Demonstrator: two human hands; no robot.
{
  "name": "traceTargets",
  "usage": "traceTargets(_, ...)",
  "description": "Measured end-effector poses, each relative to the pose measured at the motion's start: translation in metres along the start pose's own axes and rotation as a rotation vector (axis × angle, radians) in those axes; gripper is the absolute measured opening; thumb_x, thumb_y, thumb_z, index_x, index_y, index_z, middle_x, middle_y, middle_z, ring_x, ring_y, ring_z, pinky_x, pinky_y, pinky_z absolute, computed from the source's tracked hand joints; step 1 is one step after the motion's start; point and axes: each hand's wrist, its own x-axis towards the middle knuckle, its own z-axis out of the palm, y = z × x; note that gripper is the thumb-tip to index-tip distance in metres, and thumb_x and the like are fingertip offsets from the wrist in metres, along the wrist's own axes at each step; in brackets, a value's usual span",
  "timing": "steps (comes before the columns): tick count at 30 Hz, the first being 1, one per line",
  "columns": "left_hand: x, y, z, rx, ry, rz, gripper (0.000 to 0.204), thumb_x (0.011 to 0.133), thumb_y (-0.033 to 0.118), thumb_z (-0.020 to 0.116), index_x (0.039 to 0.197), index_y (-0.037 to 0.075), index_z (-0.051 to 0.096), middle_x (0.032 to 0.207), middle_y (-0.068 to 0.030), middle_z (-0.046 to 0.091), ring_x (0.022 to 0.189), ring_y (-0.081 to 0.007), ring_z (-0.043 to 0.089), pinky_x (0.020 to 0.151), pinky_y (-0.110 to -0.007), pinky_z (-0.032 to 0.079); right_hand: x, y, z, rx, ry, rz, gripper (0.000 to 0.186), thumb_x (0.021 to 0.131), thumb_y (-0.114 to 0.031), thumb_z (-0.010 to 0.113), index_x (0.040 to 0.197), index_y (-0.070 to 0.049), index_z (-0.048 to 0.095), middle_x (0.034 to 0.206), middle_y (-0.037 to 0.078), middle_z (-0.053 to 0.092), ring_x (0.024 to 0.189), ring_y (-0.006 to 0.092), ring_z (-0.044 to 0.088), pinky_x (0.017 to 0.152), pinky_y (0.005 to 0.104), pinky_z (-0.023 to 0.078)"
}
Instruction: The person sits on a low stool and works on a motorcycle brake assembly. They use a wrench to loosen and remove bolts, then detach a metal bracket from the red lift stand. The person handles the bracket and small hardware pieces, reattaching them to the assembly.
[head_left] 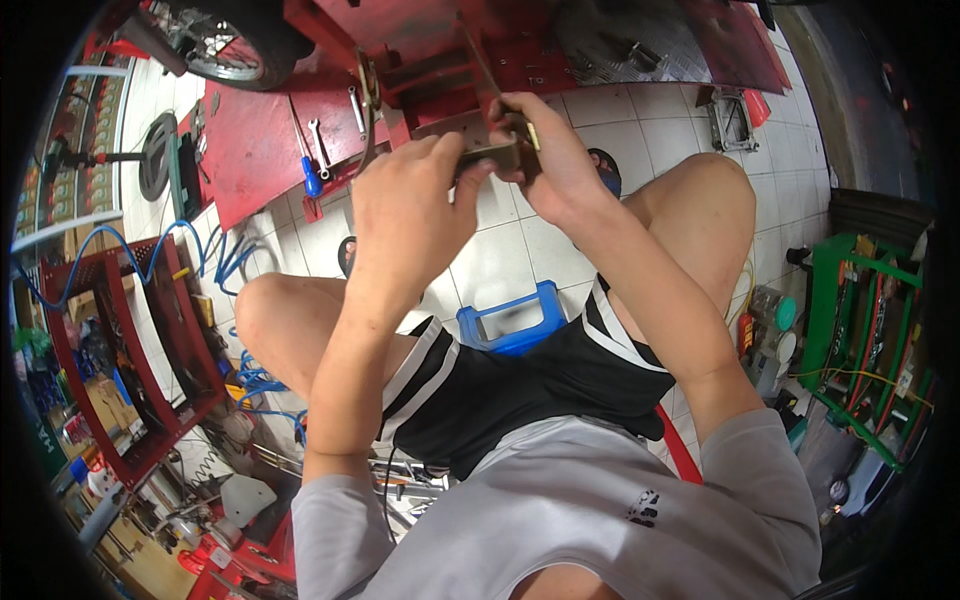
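In front of the red lift, my left hand (415,200) and my right hand (555,165) meet at a small dark metal part (488,156) with a flat, block-like end. My left fingers curl over its left side, with the thumb below. The right hand's fingers and thumb close round its right end, beside a thin brass-coloured edge (533,137). Its exact kind is hidden by my fingers. Left of my hands, a blue-handled screwdriver (312,182), a wrench (318,148) and another wrench (357,112) lie on the red lift platform (250,180).
A motorcycle wheel (240,60) stands at the upper left. Below my hands is a blue stool (515,335) between my legs. A red rack (130,400) and coiled blue hose (255,375) are left; a green rack (825,300) and jars (775,310) are right.
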Motion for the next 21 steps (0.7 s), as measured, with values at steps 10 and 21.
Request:
traceTargets(10,0.005,0.003,-0.0002,-0.127,0.038,-0.025,0.015,0.081,0.018,0.069,0.081,0.005,0.062,0.063,-0.0076,0.061,0.056,-0.0254,0.061,0.05,-0.034,0.045,-0.0086,-0.0069,0.0072,-0.018,0.017,-0.041,0.015,0.093,-0.024,0.058,0.087,-0.011,0.061,0.076,-0.003,0.055,0.066,0.0065,0.052,0.048,0.0228,0.036)
traceTargets(21,0.0043,-0.0014,0.0055,-0.067,0.199,0.126,0.019,0.075,0.01,0.07,0.093,0.005,0.069,0.077,-0.0089,0.068,0.061,-0.0237,0.066,0.053,-0.031,0.05,-0.0042,-0.0055,0.0034,-0.222,-0.056,0.023,0.027,0.098,-0.034,0.053,0.081,-0.013,0.056,0.07,-0.003,0.053,0.06,0.0077,0.049,0.049,0.0234,0.038)
